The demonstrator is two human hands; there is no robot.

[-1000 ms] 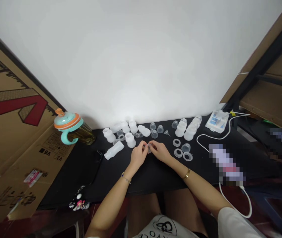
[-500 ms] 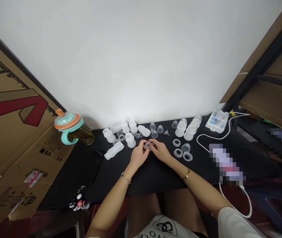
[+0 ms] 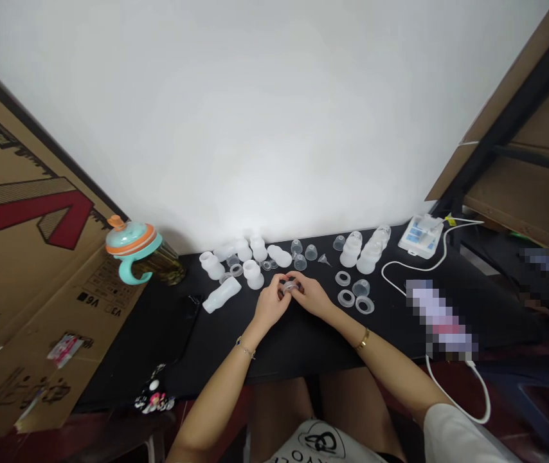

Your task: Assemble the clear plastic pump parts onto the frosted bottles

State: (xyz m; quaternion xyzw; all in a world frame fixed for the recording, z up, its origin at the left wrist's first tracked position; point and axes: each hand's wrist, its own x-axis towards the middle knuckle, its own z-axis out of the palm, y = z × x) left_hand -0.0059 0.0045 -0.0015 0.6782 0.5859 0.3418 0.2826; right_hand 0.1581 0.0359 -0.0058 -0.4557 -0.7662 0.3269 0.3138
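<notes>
A translucent ring-shaped bottle collar (image 3: 290,287) is gripped between my left hand (image 3: 274,297) and my right hand (image 3: 309,293), close above the black table. The fingers of both hands curl round its edge, and their tips partly hide it. White bottle bodies stand and lie beyond my left hand, the nearest being an upright bottle (image 3: 254,275). Behind my hands sit clear dome caps (image 3: 300,262) and a small funnel (image 3: 324,259). To the right of my right hand lie several loose collars (image 3: 346,298) and another dome cap (image 3: 360,287).
Capped bottles (image 3: 351,249) stand at the back right, near a white power strip (image 3: 419,236) with a cable. A tea jug (image 3: 142,251) and a dark phone (image 3: 182,325) are on the left beside a cardboard box (image 3: 28,257). A pixelated object (image 3: 441,318) lies at right.
The collar is tilted a little differently between my fingers. My hands stay in nearly the same place, and the view has shifted slightly.
</notes>
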